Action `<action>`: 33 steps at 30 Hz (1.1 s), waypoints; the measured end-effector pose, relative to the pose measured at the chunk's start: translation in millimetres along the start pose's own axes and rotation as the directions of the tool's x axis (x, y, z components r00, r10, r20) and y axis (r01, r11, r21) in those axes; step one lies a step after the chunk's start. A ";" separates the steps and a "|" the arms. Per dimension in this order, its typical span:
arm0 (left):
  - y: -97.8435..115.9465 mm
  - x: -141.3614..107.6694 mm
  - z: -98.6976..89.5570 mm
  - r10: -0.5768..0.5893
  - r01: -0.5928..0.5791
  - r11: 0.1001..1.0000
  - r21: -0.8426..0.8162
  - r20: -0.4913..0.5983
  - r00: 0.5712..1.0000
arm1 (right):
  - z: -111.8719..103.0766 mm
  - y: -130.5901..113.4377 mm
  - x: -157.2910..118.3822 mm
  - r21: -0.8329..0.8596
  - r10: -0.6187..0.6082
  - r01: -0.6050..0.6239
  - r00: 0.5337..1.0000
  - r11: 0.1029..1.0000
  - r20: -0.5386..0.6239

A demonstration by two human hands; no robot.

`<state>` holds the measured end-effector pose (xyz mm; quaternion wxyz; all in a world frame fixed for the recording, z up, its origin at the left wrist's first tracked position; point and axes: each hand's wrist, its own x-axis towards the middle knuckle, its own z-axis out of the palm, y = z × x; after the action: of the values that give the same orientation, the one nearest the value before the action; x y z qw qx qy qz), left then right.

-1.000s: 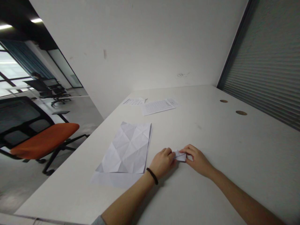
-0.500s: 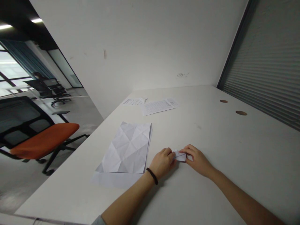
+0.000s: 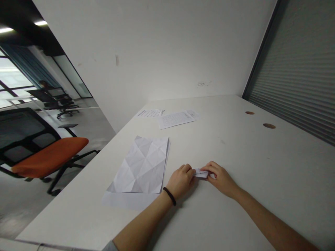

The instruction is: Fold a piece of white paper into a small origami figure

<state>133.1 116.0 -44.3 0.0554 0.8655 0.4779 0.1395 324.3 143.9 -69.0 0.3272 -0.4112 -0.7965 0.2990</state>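
Note:
A small folded piece of white paper is pinched between both hands, low over the white desk. My left hand, with a dark band on its wrist, grips the paper's left end; its fingertips are partly hidden. My right hand pinches the right end between thumb and fingers. Left of my left hand lies a creased sheet of white paper, crossed by diagonal fold lines, with more paper showing under its edges.
Printed sheets lie farther back on the desk, which meets a white wall. Two round holes are cut near its right side, beside a blind. An orange-seated chair stands left on the floor; a person sits far behind it.
The folded paper has tipped flatter between my fingers, so less of its front face shows. Both hands have stayed almost in place.

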 end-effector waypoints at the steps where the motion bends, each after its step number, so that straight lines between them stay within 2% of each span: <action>1: -0.3 -0.1 1.0 0.002 -0.003 0.999 -0.043 -0.040 0.999 | -0.6 -1.4 -0.1 -0.001 -0.007 0.007 1.000 1.000 -0.005; 3: -0.9 0.0 3.4 -0.007 -0.015 0.986 -0.164 -0.129 0.992 | -1.6 -4.2 -0.2 -0.004 -0.028 0.028 0.999 1.000 -0.025; 5: -1.9 0.4 5.9 -0.041 -0.010 0.958 -0.288 -0.171 0.984 | -2.0 -6.1 0.0 -0.006 -0.050 0.049 0.998 0.999 -0.031; 8: -4.1 1.8 8.6 -0.108 0.047 0.908 -0.416 -0.123 0.986 | -0.7 -6.3 0.7 0.001 -0.031 0.031 1.000 1.000 -0.002; 12: -7.2 3.8 10.4 -0.128 0.078 0.877 -0.474 -0.074 0.989 | 1.9 -4.4 2.2 0.074 0.028 -0.027 0.999 0.997 -0.016; 23: -9.0 8.1 19.9 -0.035 -0.027 0.938 -0.346 -0.172 0.985 | 3.9 5.4 3.2 0.106 -0.103 0.106 0.994 0.989 -0.030; 27: -12.4 7.8 16.9 0.048 -0.090 0.967 -0.238 -0.180 0.983 | 4.4 4.5 1.9 -0.012 -0.133 0.133 0.991 0.991 -0.012; 33: -9.7 4.5 7.3 0.153 -0.155 0.987 -0.034 -0.057 0.987 | -2.5 -6.5 -3.0 -0.253 -0.214 0.228 0.973 0.940 0.082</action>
<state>129.6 125.2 -52.7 0.0479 0.8945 0.4081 0.1761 324.6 138.7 -63.5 0.2803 -0.3506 -0.8785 0.1637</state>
